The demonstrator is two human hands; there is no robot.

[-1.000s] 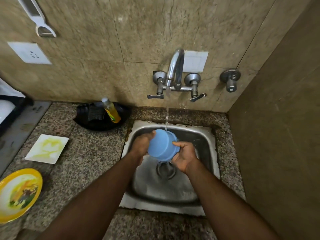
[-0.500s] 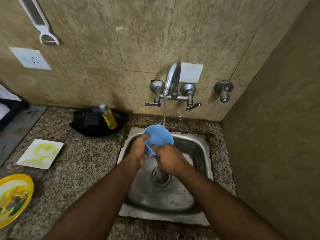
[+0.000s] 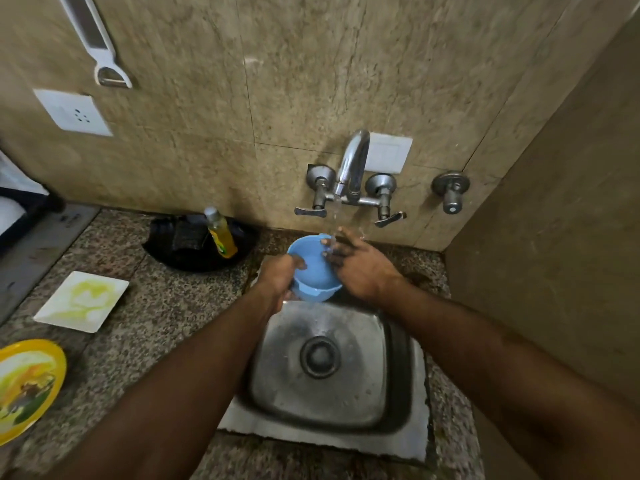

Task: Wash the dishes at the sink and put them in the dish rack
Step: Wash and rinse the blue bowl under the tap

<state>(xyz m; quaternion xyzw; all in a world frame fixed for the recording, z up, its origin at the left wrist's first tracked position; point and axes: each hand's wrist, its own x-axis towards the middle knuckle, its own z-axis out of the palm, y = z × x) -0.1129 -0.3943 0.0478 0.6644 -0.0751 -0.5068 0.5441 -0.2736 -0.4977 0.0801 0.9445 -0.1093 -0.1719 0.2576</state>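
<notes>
A small blue bowl (image 3: 313, 271) is held mouth-up over the back of the steel sink (image 3: 332, 410), under the running tap (image 3: 351, 168). My left hand (image 3: 277, 275) grips the bowl's left rim, thumb inside. My right hand (image 3: 360, 265) lies over the bowl's right side with its fingers reaching into the bowl, where the water stream falls. On the counter to the left sit a soiled white square plate (image 3: 81, 301) and a soiled yellow plate (image 3: 26, 386).
A yellow dish-soap bottle (image 3: 221, 237) stands in a black dish (image 3: 194, 258) behind the sink's left corner. A dark rack edge (image 3: 20, 209) shows at far left. A wall (image 3: 554, 237) closes the right side. A peeler (image 3: 104, 60) hangs above a socket (image 3: 74, 114).
The bowl has turned from bottom-up to mouth-up and risen towards the tap. My right hand moved from beneath the bowl to over its rim, fingers inside.
</notes>
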